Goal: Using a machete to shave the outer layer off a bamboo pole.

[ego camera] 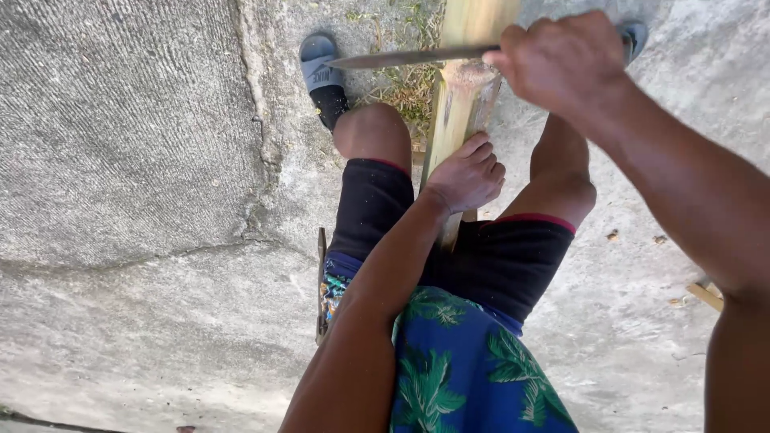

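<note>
A thick pale bamboo pole [459,108] runs between my knees from the top of the head view down toward my lap. My left hand [467,175] is wrapped around the pole just above my thighs. My right hand [561,60] is closed on the handle of a long knife [401,58], whose blade lies level across the pole near a knot and points left. The handle itself is hidden inside my fist.
I sit over rough grey concrete [144,160] with cracks. My left foot wears a grey slipper [319,62]; the other slipper [634,34] peeks out behind my right hand. A patch of dry grass [405,80] lies ahead. Wood chips [704,295] lie at the right.
</note>
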